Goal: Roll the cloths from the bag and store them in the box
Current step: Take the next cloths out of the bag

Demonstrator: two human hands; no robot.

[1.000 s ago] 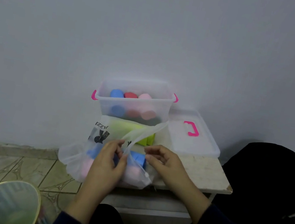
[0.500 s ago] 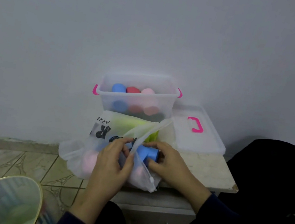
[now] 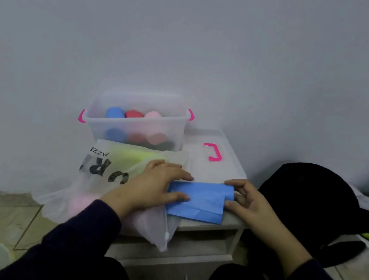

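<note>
In the middle of the frame a blue cloth (image 3: 195,199) lies flat on the small white table (image 3: 208,225), next to the translucent plastic bag (image 3: 100,189) at its left. The left hand (image 3: 153,183) presses on the cloth's left end with straight fingers held together, and the right hand (image 3: 247,204) pinches the cloth's upper right corner between thumb and forefinger. Above them, the clear box (image 3: 137,119) with pink latches holds blue, red and pink rolls, and its lid (image 3: 210,154) lies just to the right.

Box (image 3: 136,129) open-topped behind bulky bag (image 3: 108,175).
</note>
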